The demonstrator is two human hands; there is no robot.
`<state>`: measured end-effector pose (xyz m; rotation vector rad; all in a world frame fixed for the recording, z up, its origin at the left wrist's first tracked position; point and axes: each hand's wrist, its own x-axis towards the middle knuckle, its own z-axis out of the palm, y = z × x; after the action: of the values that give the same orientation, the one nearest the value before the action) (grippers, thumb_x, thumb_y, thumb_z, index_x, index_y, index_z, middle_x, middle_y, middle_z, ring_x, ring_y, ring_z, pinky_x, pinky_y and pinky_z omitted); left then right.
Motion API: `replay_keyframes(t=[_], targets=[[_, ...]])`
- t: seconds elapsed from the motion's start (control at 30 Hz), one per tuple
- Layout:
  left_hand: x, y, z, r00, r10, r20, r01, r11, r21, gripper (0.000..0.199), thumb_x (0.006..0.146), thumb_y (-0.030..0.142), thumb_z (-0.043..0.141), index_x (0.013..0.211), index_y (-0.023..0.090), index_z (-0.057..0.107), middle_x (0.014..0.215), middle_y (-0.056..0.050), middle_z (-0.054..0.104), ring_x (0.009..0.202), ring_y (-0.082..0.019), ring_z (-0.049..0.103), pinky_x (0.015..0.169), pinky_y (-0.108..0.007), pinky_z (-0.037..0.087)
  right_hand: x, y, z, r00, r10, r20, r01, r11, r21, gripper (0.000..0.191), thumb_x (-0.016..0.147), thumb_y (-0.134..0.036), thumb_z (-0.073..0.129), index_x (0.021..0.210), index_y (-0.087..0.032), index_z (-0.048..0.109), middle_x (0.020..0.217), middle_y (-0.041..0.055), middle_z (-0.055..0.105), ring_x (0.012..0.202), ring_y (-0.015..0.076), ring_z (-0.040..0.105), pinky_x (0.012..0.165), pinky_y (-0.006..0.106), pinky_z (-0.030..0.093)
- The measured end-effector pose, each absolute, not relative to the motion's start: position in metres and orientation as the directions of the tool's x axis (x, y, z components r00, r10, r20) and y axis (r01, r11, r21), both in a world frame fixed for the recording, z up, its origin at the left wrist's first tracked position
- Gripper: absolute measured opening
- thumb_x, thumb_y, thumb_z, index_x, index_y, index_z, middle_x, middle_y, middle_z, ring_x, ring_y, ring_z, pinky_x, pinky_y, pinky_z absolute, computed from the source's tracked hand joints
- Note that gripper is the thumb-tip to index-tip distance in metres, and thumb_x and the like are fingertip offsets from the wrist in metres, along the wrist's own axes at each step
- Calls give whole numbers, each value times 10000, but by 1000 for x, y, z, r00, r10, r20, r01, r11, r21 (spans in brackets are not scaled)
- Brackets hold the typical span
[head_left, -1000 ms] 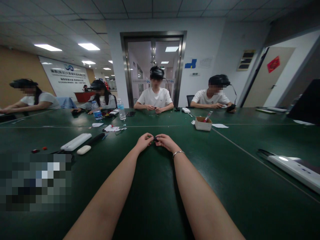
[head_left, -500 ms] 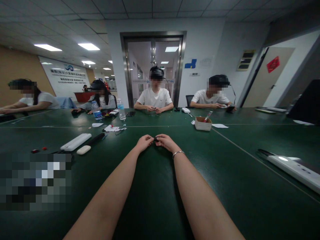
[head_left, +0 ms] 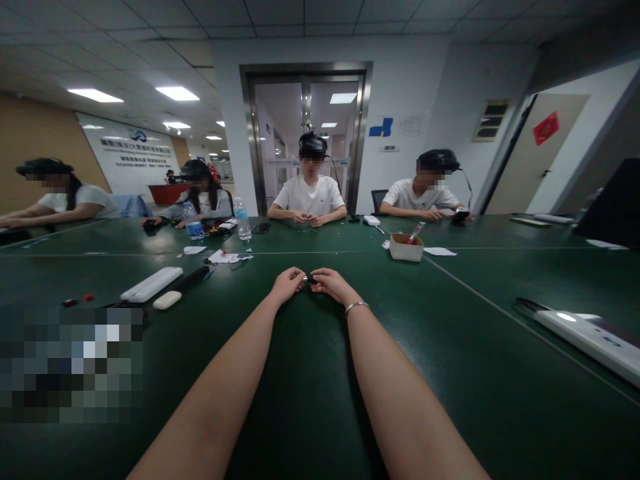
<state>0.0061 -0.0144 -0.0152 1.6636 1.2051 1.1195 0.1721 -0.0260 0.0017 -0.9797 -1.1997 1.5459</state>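
My left hand (head_left: 289,285) and my right hand (head_left: 333,285) meet over the green table, fingertips nearly touching. Between them is a small black object (head_left: 311,279), pinched by the right thumb and fingers. A bright, metal-looking bit shows on its left side, at the tips of my left fingers. My left hand is closed in a pinch there; the fingers cover most of what it grips. The object is too small for me to tell its kind. A silver bracelet (head_left: 357,306) circles my right wrist.
Left on the green table (head_left: 310,387) lie a white power strip (head_left: 153,285) and a white rounded case (head_left: 167,300). A small box (head_left: 406,247) stands beyond my right hand. Two water bottles (head_left: 243,220) stand farther back. Several people with headgear sit opposite.
A shiny bit now shows between my fingertips beside the black object, where only dark showed before. My left hand has shifted very slightly left; my right hand stays put.
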Motion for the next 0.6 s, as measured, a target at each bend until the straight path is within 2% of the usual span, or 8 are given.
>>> replay_keyframes(t=[0.2, 0.5, 0.6], targets=[[6, -17, -12, 187, 967, 174, 280, -222, 934, 219, 692, 284, 601, 860, 144, 598, 666, -8, 593, 570, -92, 538, 541, -216, 434, 172, -27, 2, -263, 963, -52, -187, -103, -977, 138, 815, -15, 481, 907, -100, 539, 659, 42, 626, 506, 100, 628, 519, 191, 534], [4, -14, -15, 155, 972, 176, 401, -225, 888, 323, 741, 449, 515, 736, 145, 625, 648, -24, 612, 554, -106, 536, 553, -231, 429, 171, -28, 4, -252, 966, -61, -173, -108, -979, 134, 819, -19, 473, 903, -103, 536, 666, 44, 626, 492, 96, 624, 518, 189, 533], [4, -15, -14, 137, 975, 177, 405, -218, 888, 329, 733, 456, 527, 767, 147, 634, 681, -30, 620, 572, -107, 542, 557, -229, 435, 171, -28, 4, -251, 966, -65, -170, -110, -979, 137, 818, -17, 475, 910, -99, 533, 665, 43, 624, 490, 95, 625, 518, 186, 533]])
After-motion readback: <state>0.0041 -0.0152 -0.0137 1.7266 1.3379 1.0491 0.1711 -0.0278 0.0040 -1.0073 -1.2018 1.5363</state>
